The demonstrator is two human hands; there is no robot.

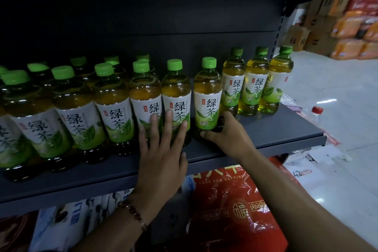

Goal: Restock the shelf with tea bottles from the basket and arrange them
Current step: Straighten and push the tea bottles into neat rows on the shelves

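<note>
A row of green tea bottles with green caps and white-green labels stands on the dark grey shelf (272, 129). My left hand (163, 149) lies flat with fingers spread against the fronts of two front-row bottles (176, 96). My right hand (227, 131) is curled around the base of the neighbouring bottle (207, 96), thumb in front and fingers behind. Three more bottles (255, 84) stand further back at the shelf's right end. More bottles fill the left part in two rows. No basket is in view.
Red and white packaged goods (231, 210) sit on the level below the shelf. A clear bottle with a red cap (316, 112) lies on the white floor to the right. Cartons and orange packs (347, 32) are stacked at the far right.
</note>
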